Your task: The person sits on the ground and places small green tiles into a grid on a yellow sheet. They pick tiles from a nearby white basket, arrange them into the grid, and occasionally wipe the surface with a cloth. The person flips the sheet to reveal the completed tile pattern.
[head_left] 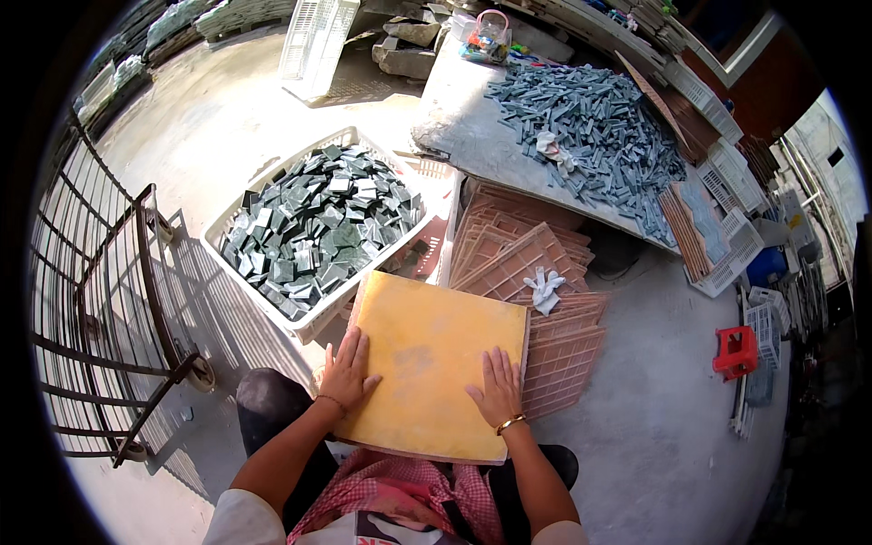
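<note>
A square yellow board [431, 318] lies across my lap, its top face scuffed with greyish marks. A thin reddish-brown layer shows along its edges; what is beneath is hidden. My left hand [348, 370] rests flat near the board's left edge, thumb apart from the fingers. On the right side, my right hand [498, 389] is also laid flat, fingers stretched out. Neither hand grips anything. Just beyond the board stands a white plastic crate [313, 329] heaped with dark green-grey stone tiles [318, 227].
Brown gridded trays [568, 363] are stacked to the right, with white gloves [544, 289] on them. Beyond, a low table [463, 136] bears a pile of narrow grey stone strips [590, 136]. A wheeled metal rack [150, 291] stands left, a red stool [735, 353] right.
</note>
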Tool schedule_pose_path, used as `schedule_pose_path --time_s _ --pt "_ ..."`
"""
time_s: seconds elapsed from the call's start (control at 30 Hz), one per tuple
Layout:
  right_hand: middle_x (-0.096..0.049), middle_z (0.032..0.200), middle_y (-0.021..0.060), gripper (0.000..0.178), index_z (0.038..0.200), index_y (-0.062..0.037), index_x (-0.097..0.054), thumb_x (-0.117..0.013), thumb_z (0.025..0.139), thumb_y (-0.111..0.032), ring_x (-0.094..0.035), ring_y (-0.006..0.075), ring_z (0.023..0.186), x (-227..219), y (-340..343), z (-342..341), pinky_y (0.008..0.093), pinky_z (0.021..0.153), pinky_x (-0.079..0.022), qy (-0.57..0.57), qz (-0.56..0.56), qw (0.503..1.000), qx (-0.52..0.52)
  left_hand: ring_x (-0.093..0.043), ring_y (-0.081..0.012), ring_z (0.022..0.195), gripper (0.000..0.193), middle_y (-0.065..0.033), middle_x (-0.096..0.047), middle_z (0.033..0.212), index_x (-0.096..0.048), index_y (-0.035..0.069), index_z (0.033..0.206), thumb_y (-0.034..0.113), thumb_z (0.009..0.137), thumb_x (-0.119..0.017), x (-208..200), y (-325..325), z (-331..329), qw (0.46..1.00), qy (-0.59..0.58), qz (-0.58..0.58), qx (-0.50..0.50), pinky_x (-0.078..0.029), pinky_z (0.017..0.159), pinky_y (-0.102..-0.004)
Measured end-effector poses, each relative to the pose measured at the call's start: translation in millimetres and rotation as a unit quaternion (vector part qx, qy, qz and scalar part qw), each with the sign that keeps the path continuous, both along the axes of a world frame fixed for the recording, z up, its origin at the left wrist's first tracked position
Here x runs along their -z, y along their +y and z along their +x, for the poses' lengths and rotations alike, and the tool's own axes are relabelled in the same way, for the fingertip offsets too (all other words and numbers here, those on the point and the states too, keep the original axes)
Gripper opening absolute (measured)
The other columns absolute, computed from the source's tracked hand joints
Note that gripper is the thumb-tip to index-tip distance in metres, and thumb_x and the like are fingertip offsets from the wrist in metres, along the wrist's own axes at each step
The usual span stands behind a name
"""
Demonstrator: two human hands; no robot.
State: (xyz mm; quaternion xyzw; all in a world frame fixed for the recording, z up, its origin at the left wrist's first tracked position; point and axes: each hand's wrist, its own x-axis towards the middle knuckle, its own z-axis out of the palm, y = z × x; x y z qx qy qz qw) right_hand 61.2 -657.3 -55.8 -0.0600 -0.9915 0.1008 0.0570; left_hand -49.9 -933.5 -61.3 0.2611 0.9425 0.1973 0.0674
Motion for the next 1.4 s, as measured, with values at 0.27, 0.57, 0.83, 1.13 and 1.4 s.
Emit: schedule_pose_path --time_s 0.27,0.57,0.83,1.13,1.4 --pt "-0.052 0.106 0.0210 0.053 0.115 -0.0001 -0.046 -0.065 0.067 -0.012 -0.048 0.0373 0.099 8 -10 63 0.0439 0.085 -0.038 0.099 -0.155 0.962 0.203 -0.045 -0.0285 0.116 0.053 -0.0171 -0.044 0.126 -0.043 0.000 0.122 0.003 0.071 -0.059 21 -13 26 0.950 -0.084 0.265 -0.144 -0.037 0.095 -0.0328" --pt "-0.060 0.100 0.0119 0.033 0.111 0.0070 -0.052 -0.054 0.082 -0.008 -0.059 0.0159 0.088 -8 26 57 0.0257 0.077 -0.046 0.106 -0.596 0.752 0.260 -0.052 -0.0193 0.107 0.036 -0.0129 -0.053 0.115 -0.050 -0.006 0.112 -0.006 0.075 -0.052 3 -20 -6 0.681 -0.379 0.575 -0.250 -0.042 0.090 -0.0289" --pt "-0.060 0.098 0.0080 0.026 0.101 0.0051 -0.056 -0.058 0.081 -0.011 -0.057 0.0163 0.085 -127 56 5 0.0253 0.076 -0.045 0.213 -0.668 0.710 0.066 -0.057 -0.0155 0.096 0.039 -0.0098 -0.059 0.107 -0.060 -0.001 0.104 -0.016 0.072 -0.043 -111 -13 -65 0.725 -0.313 0.610 -0.065 -0.045 0.082 -0.0259" --pt "-0.060 0.081 0.0068 0.016 0.087 -0.0009 -0.058 -0.064 0.077 -0.012 -0.058 0.0140 0.069 -204 49 -25 0.0251 0.060 -0.047 0.339 -0.353 0.871 0.041 -0.061 -0.0125 0.076 0.017 -0.0099 -0.065 0.088 -0.063 0.001 0.091 -0.002 0.077 -0.054 -179 -11 -60 0.883 0.041 0.464 -0.052 -0.047 0.066 -0.0234" --pt "-0.050 0.056 0.0139 0.049 0.076 0.0039 -0.055 -0.061 0.078 -0.045 -0.041 0.0177 0.049 -238 23 -37 0.0315 0.049 -0.037 0.220 -0.181 0.955 0.079 -0.053 -0.0092 0.086 0.030 -0.0032 -0.059 0.095 -0.054 -0.002 0.103 0.025 0.090 -0.048 -199 -61 -52 0.749 -0.139 0.648 -0.019 -0.042 0.076 -0.0238"
